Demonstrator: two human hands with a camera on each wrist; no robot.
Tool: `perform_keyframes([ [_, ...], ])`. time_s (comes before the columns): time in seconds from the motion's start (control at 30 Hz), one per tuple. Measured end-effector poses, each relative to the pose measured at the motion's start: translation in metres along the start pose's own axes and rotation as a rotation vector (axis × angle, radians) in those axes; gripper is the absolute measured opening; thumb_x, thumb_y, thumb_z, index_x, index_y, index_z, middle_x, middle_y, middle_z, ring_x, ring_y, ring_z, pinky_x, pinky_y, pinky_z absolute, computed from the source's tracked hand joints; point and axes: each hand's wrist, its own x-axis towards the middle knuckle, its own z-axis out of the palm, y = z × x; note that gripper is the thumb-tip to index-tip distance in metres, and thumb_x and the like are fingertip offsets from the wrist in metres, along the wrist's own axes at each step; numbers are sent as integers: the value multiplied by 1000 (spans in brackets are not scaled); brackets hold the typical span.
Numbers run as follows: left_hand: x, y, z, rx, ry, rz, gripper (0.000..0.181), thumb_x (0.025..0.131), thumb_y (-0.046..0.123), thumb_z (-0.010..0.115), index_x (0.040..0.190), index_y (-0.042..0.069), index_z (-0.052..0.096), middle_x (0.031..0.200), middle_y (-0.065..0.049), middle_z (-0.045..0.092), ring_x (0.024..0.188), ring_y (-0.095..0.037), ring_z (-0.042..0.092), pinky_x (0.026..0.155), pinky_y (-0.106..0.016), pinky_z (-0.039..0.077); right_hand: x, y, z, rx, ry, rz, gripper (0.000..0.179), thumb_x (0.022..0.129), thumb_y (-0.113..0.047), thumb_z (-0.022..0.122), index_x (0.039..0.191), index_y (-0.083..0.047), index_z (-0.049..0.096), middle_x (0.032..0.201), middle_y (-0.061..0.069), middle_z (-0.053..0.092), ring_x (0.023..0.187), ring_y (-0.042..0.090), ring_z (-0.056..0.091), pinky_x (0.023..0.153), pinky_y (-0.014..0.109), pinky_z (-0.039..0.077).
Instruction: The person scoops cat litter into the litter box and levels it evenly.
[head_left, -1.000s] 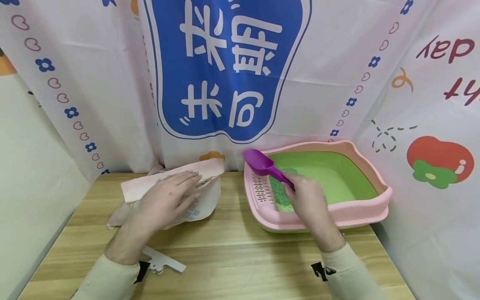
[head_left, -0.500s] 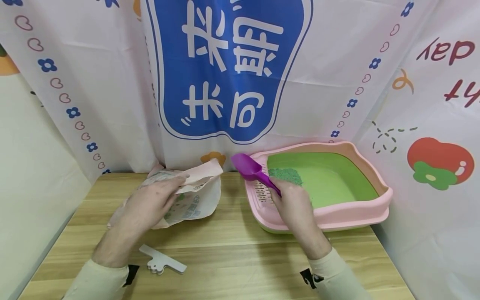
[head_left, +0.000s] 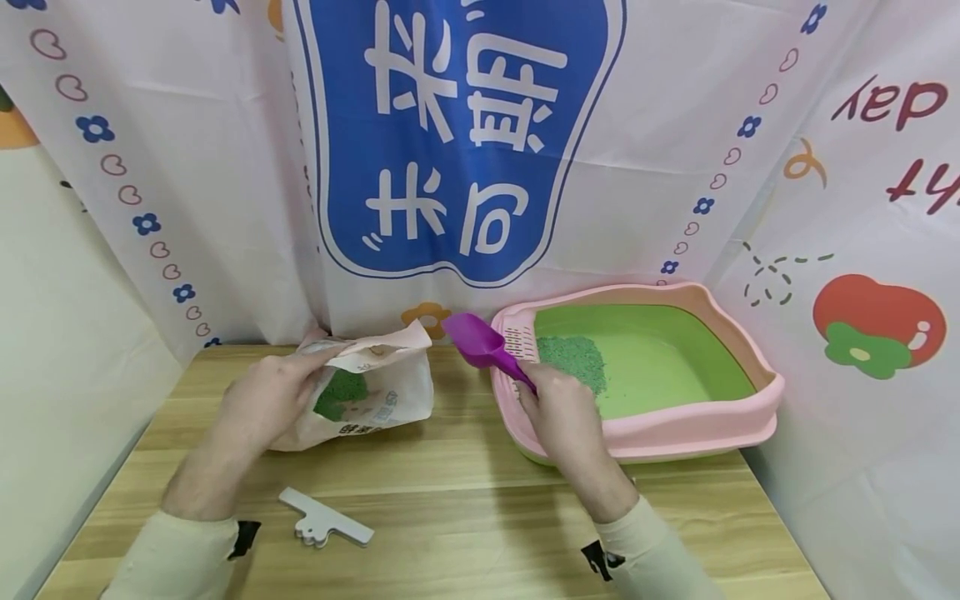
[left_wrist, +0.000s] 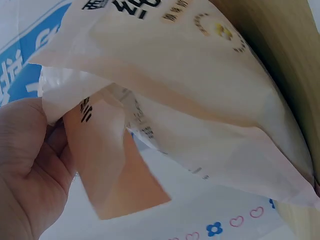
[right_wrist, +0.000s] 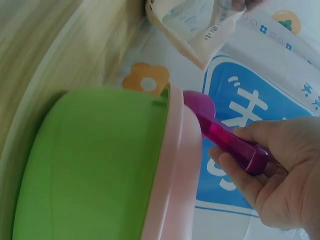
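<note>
My left hand (head_left: 262,400) pinches the upper edge of a pale printed plastic bag (head_left: 386,408). A green patch shows on the bag's near face, and its pinkish mouth stands partly parted; its contents are hidden. In the left wrist view the thumb lies against the bag's folded edge. A purple scoop (head_left: 474,340) is gripped by its handle in my right hand (head_left: 566,417). The scoop's bowl hangs between the bag and a pink-rimmed green litter box (head_left: 697,433), pointing toward the bag. Green granules (head_left: 573,362) lie at the box's left end, beside its slotted ledge.
A white clip (head_left: 324,518) lies on the wooden table (head_left: 442,517), in front of the bag. Printed curtain cloth (head_left: 247,167) hangs close behind the bag and box. The litter box stands at the table's right side.
My right hand has carried the scoop left, away from over the litter box toward the bag. My left hand has drawn back left, pulling the bag's mouth wider and baring its green patch.
</note>
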Motion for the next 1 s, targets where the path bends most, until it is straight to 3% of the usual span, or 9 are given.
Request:
perform_keyframes([
  [0.2, 0, -17, -3, -1, 35, -24, 42, 116, 12, 71, 158, 17, 74, 137, -38, 78, 111, -68, 80, 71, -79, 66, -3, -10, 10, -38, 29, -49, 13, 104, -10, 89, 116, -6, 88, 95, 14, 89, 66, 25, 79, 57, 39, 69],
  [0.4, 1, -30, -5, -6, 97, -21, 43, 114, 10, 74, 157, 17, 75, 132, -39, 79, 100, -64, 81, 74, -80, 65, -5, -20, 21, -88, 7, -52, 9, 104, -12, 90, 112, -10, 87, 92, 11, 88, 63, 25, 78, 52, 36, 65],
  [0.47, 2, -33, -6, -6, 116, -16, 42, 114, 10, 75, 156, 16, 76, 129, -38, 80, 85, -56, 81, 69, -76, 65, -6, -23, 25, -104, -1, -54, 13, 103, -13, 92, 114, -10, 88, 93, 10, 88, 64, 25, 78, 52, 36, 66],
  [0.57, 3, -37, -6, 0, 124, -15, 41, 114, 9, 75, 155, 16, 76, 120, -37, 82, 69, -37, 70, 60, -63, 60, -8, -28, 29, -117, -7, -64, 15, 101, -13, 94, 114, -11, 88, 92, 9, 88, 65, 24, 79, 53, 35, 66],
  [0.63, 3, -38, -7, 1, 113, -22, 41, 115, 10, 73, 155, 16, 76, 115, -35, 83, 64, -28, 62, 56, -52, 55, -9, -31, 32, -129, -9, -73, 15, 101, -14, 94, 114, -12, 88, 91, 8, 88, 65, 23, 80, 53, 34, 66],
  [0.77, 3, -38, -8, 3, 106, -30, 41, 115, 9, 73, 155, 17, 76, 110, -30, 83, 61, -22, 57, 54, -41, 46, -11, -36, 38, -148, -25, -83, 10, 104, -16, 91, 113, -13, 88, 89, 6, 87, 66, 21, 79, 54, 34, 66],
  [0.87, 3, -39, -7, 1, 109, -29, 40, 115, 9, 73, 154, 16, 77, 112, -31, 84, 64, -26, 61, 56, -47, 51, -13, -38, 42, -148, -49, -78, 10, 106, -15, 88, 116, -13, 88, 88, 6, 86, 64, 21, 78, 52, 33, 65],
  [1.0, 1, -40, -6, -12, 125, -25, 38, 114, 8, 73, 151, 13, 78, 119, -34, 84, 82, -49, 80, 72, -73, 62, -17, -40, 46, -151, -72, -71, 11, 106, -15, 88, 117, -12, 88, 84, 7, 84, 62, 21, 75, 50, 33, 62],
])
